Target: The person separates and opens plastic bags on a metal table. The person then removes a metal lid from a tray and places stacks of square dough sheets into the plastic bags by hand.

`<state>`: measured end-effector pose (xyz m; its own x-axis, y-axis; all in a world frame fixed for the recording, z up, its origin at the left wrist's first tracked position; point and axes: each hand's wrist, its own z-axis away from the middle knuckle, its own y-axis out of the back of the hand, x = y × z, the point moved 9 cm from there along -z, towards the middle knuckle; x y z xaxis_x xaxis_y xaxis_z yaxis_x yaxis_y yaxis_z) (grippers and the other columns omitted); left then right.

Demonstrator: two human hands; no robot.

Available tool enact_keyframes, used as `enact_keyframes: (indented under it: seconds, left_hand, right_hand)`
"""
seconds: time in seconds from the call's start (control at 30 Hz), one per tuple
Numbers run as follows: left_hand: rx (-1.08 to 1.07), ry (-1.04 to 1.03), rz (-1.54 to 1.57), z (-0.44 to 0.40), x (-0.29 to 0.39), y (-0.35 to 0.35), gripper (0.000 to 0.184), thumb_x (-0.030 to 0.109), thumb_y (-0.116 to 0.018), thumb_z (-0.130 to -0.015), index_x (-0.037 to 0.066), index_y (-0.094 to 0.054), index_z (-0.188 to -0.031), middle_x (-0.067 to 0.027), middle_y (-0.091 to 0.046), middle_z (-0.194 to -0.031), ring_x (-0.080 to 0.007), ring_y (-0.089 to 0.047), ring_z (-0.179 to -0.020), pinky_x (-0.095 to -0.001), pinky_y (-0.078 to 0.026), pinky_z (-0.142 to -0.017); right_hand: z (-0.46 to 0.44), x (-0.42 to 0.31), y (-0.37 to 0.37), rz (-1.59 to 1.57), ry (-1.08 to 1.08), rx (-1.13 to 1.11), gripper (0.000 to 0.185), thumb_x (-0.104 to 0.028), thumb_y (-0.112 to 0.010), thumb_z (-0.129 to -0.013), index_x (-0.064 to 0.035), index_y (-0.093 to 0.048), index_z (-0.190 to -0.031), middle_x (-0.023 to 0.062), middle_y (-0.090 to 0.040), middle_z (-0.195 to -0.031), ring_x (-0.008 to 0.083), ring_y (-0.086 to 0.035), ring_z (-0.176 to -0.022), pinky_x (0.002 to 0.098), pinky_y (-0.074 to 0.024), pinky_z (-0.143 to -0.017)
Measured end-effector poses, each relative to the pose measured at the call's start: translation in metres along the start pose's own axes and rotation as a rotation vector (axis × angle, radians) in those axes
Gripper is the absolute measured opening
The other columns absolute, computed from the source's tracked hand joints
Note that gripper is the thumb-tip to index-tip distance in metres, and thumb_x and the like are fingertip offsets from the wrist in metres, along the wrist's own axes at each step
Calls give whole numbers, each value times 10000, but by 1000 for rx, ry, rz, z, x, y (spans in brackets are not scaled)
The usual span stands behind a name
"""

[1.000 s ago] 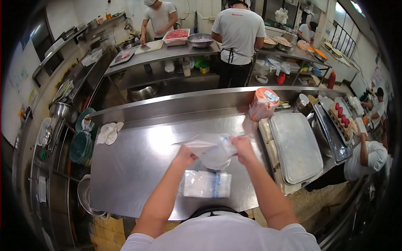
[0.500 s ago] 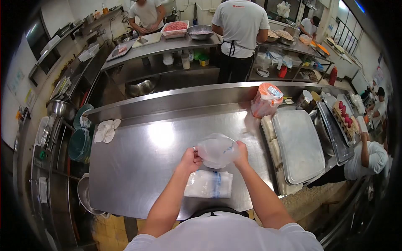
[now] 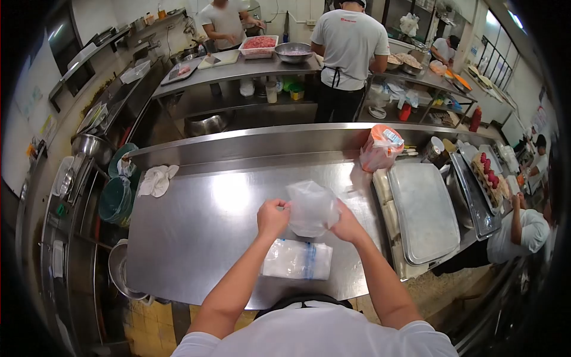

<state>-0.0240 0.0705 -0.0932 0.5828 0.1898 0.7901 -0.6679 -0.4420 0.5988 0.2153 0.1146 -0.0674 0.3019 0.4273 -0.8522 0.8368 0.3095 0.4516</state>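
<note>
Between my hands, above the steel table (image 3: 196, 238), I hold a clear plastic bag (image 3: 311, 208). My left hand (image 3: 273, 218) is closed, pinching the bag's left edge. My right hand (image 3: 346, 223) grips its right side, with the fingers partly hidden behind the plastic. Below the bag, near the table's front edge, lies a folded stack of clear plastic bags (image 3: 296, 260) with blue print. Neither hand touches that stack.
A crumpled white cloth (image 3: 157, 180) lies at the table's back left. An orange container in plastic (image 3: 382, 147) stands at the back right, beside a lidded tray (image 3: 424, 214). Across the ledge, co-workers stand by a counter with a tub of meat (image 3: 259, 46).
The bag has been raised a little and now hangs taller and more spread out between my hands. The folded stack stays in place. A co-worker at the back has shifted their arms.
</note>
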Motion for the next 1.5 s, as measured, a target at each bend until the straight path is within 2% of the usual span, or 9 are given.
enact_keyframes:
  seconds: [0.17, 0.5, 0.6, 0.7, 0.77, 1.0, 1.2, 1.3, 1.5]
  left_hand:
    - [-307, 467, 446, 10, -126, -106, 152, 116, -642, -840, 33, -737, -925, -121, -727, -871, -243, -681, -779, -368, -532, -715]
    - [-435, -116, 364, 50, -59, -82, 609, 284, -550, -1028, -27, -347, -1510, -264, -357, -1559, -350, -323, -1472, -406, -268, -1196]
    - [-349, -126, 301, 53, -49, -63, 651, 348, -521, -1032, -65, -334, -1498, -298, -339, -1551, -405, -292, -1474, -426, -239, -1207]
    - [-314, -166, 112, 77, -40, -38, 692, 388, -515, -1022, -80, -324, -1494, -308, -331, -1548, -434, -280, -1470, -454, -222, -1212]
    - [-361, -244, -26, 105, -39, -39, 695, 375, -529, -1006, -77, -326, -1494, -303, -317, -1557, -433, -267, -1475, -470, -209, -1216]
    - [-534, -319, -374, 179, -85, -67, 718, 352, -507, -983, -61, -275, -1524, -259, -190, -1625, -405, -131, -1525, -533, -93, -1231]
    - [-505, -356, -414, 183, -83, -67, 717, 362, -489, -992, -61, -267, -1527, -248, -170, -1634, -397, -108, -1530, -529, -83, -1234]
    - [-495, -369, -437, 181, -83, -67, 724, 371, -492, -992, -58, -264, -1529, -249, -174, -1633, -402, -110, -1529, -533, -85, -1233]
    - [-657, -202, -171, 169, -32, -53, 775, 336, -669, -933, -10, -310, -1527, -235, -307, -1587, -350, -267, -1487, -470, -226, -1201]
  right_hand:
    - [15, 47, -44, -209, -292, -240, 826, -215, -901, -680, -14, -508, -1377, 167, -591, -1345, 283, -551, -1244, 372, -411, -1081]
    - [30, 63, -49, -117, -253, -239, 894, -285, -900, -702, -12, -442, -1420, 202, -556, -1375, 330, -511, -1295, 407, -391, -1107]
    - [47, 82, -30, 273, -140, -53, 681, -304, -871, -742, 27, -590, -1267, 221, -674, -1161, 335, -658, -1101, 401, -519, -962]
    - [107, 123, -43, 401, -956, -549, 452, -341, -843, -771, 46, -717, -967, 192, -714, -797, 297, -730, -739, 373, -593, -688]
    - [146, 128, -64, 174, -1044, -380, 363, -308, -820, -779, 37, -719, -733, 135, -652, -570, 240, -658, -483, 358, -535, -479]
    - [188, 154, -75, -412, -809, 6, 129, -96, -712, -808, 31, -726, -826, 105, -675, -676, 168, -629, -590, 326, -510, -556]
    - [184, 163, -45, 43, -703, 96, 171, -142, -716, -875, 20, -708, -927, 51, -661, -709, 127, -595, -608, 290, -478, -556]
    - [160, 97, 10, -128, -530, 430, 204, -183, -720, -903, 21, -723, -901, 49, -654, -685, 118, -575, -579, 284, -448, -529]
    - [123, -49, 51, 60, -253, 151, 184, -141, -680, -926, 29, -712, -862, 92, -661, -678, 146, -626, -633, 312, -507, -609]
